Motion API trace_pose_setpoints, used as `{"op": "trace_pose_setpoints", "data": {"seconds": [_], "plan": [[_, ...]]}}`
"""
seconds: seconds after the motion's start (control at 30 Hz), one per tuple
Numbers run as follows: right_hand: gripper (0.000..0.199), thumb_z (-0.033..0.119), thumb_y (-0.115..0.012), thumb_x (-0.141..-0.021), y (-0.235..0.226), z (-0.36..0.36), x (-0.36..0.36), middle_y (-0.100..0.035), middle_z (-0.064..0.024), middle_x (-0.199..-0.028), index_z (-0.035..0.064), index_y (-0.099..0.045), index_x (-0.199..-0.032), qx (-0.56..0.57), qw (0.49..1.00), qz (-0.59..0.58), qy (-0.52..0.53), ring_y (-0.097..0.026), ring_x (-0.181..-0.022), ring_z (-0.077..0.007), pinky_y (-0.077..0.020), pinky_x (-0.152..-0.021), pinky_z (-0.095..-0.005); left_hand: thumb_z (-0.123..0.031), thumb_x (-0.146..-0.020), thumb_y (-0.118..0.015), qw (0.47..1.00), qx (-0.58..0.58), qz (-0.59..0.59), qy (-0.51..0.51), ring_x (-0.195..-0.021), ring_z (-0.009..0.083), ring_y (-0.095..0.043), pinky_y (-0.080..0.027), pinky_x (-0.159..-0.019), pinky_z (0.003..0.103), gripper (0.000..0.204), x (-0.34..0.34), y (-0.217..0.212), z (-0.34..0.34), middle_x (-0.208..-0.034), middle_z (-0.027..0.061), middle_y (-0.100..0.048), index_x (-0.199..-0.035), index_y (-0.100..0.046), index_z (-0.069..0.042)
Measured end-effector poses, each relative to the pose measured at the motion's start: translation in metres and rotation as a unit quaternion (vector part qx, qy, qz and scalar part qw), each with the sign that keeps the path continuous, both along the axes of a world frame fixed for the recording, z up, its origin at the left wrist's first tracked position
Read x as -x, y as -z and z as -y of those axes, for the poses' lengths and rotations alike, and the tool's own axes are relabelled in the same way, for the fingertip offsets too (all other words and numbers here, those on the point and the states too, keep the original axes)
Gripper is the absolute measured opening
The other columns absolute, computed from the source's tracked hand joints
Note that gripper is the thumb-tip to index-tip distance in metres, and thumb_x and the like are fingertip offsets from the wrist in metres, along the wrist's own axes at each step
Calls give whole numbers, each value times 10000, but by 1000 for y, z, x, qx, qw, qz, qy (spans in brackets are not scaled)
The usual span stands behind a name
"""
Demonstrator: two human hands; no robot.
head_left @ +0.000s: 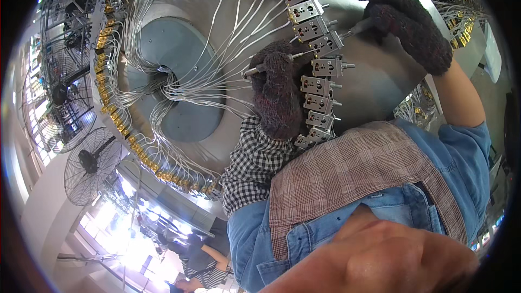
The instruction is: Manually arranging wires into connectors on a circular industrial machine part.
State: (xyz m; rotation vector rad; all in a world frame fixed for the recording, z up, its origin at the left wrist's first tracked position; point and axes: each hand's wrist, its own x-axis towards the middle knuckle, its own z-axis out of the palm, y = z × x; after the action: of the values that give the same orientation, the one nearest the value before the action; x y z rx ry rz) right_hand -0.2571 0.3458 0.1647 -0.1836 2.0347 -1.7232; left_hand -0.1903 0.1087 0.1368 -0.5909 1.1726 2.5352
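Note:
My left hand (278, 95), in a dark knitted glove, is closed round a slim screwdriver (255, 70). Its thin shaft points right and its tip meets a small metal switch block (327, 44) on the rim of the round metal table (239, 8). My right hand (404, 27), gloved alike, is on the outer side of that block. Its fingers close round a grey slender piece (358, 26) that lines up with the block's threaded stem; its kind is unclear. The right thumb sticks out, away from the fingers. White wires run from the blocks toward the table's centre.
A grey disc (187, 87) with a central hole gathers the wires. Brass-coloured fittings (127, 135) line the table's left rim. Fans (89, 163) stand at the left. Another person (206, 268) is at the lower left. More wired parts (458, 21) are at the upper right.

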Motion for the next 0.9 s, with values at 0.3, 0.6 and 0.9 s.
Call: {"op": "trace_pose_setpoints", "data": {"seconds": [0.3, 0.6, 0.9], "plan": [[383, 324, -546, -888, -1, 7, 0, -623, -21, -1019, 43, -590, -1144, -81, 994, 52, 48, -580, -826, -97, -469, -691, -245, -295, -939, -515, 999, -28, -46, 1, -799, 241, -635, -554, -633, 330, 357, -2, 13, 2, -990, 164, -609, -1098, -522, 25], [385, 314, -542, -885, -8, 13, -2, -615, -21, -1050, 39, -587, -1151, -102, 983, 132, 76, -568, -886, -102, -469, -735, -245, -222, -943, -514, 997, -50, 56, -33, -844, 226, -635, -559, -680, 321, 278, -8, 27, 8, -978, 149, -614, -1095, -525, 10], [380, 176, -536, -881, 7, 4, -5, -580, -35, -1020, 39, -524, -1234, -21, 999, -37, 19, -529, -864, -102, -431, -816, -266, -290, -941, -517, 999, -16, -40, -5, -787, 204, -625, -539, -598, 297, 322, -3, 8, 5, -961, 138, -612, -1081, -516, 1]]}}
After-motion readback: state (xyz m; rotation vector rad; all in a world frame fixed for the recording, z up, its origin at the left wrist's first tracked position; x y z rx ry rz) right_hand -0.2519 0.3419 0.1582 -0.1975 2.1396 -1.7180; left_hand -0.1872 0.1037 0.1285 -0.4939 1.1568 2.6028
